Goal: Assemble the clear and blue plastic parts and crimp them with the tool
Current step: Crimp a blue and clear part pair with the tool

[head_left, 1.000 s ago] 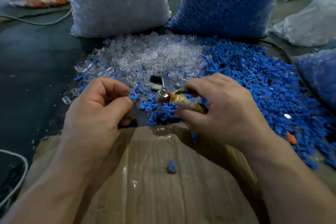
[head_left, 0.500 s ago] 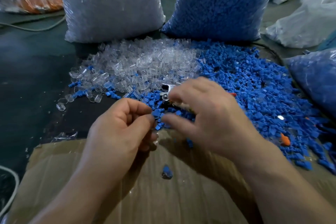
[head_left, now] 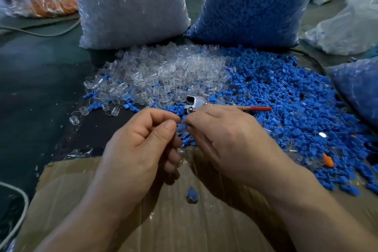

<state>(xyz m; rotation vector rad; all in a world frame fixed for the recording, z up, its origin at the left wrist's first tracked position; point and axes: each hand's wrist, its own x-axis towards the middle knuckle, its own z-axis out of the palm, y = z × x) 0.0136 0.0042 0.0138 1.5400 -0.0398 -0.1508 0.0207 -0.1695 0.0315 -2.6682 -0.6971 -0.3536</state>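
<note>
Clear and blue parts [head_left: 181,129] are pinched where our two hands meet, near the far edge of the cardboard [head_left: 155,221]; our fingers hide most of them, so we cannot tell which hand has which colour. To do this step well, we think we should line the two bits up straight and push gently until they sit snug; a crooked push could make one pop away into the heap. Our left hand [head_left: 141,145] is curled tight, thumb and first finger squeezed on the little bits; our right hand [head_left: 229,137] has its fingertips pressed together on them too. Just behind the right hand lies the tool [head_left: 196,103], with no hand on it; past it are the clear pile [head_left: 163,73] and the blue pile [head_left: 286,96].
</note>
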